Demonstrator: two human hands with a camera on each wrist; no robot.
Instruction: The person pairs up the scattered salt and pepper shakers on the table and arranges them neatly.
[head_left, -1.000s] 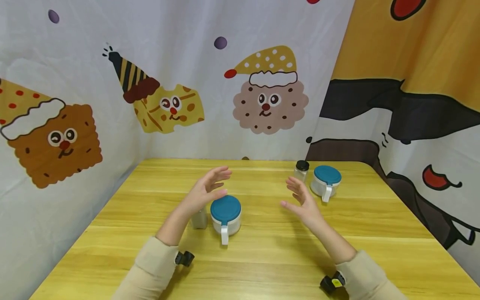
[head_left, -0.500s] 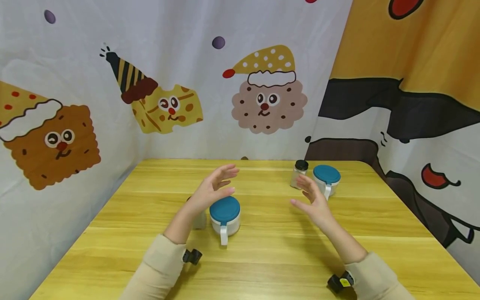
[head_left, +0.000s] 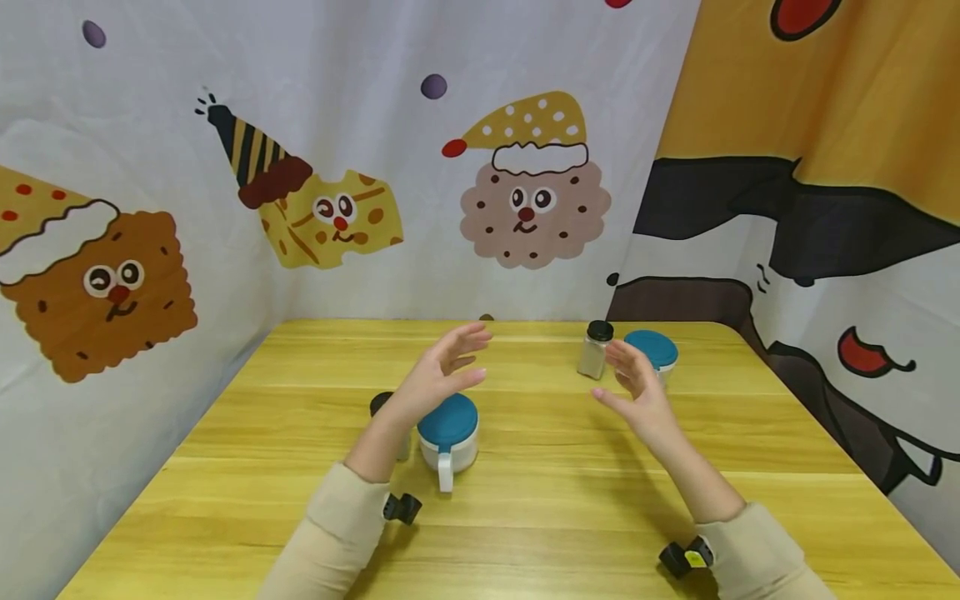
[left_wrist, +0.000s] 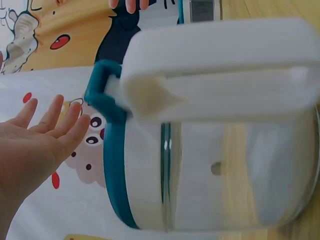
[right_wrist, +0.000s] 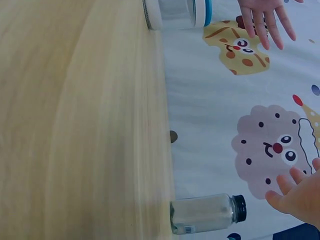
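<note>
My left hand [head_left: 444, 375] hovers above the near handled jar [head_left: 448, 425], fingers loosely extended and holding nothing. That jar has a blue lid, a clear body and a white handle [left_wrist: 220, 52] that looms large in the left wrist view. Partly hidden behind my left wrist is a small bottle with a black cap [head_left: 381, 402]. My right hand [head_left: 643, 404], also relaxed and holding nothing, is over the table's right half. It overlaps a second blue-lidded jar [head_left: 651, 346] in the head view. Beside that jar stands another clear black-capped bottle [right_wrist: 205, 214], upright.
The wooden table [head_left: 525, 517] runs back to a white curtain [head_left: 360, 75] printed with cartoon biscuits and cheese. Another printed curtain [head_left: 787, 100], in yellow, black and white, hangs along the right side. Each sleeve cuff has a small black camera [head_left: 403, 508] strapped at it.
Both hands have drifted to the right over the table. The left bottle's black cap has come into sight, and my right hand now covers the far jar's handle. The jars and bottles have stayed put.
</note>
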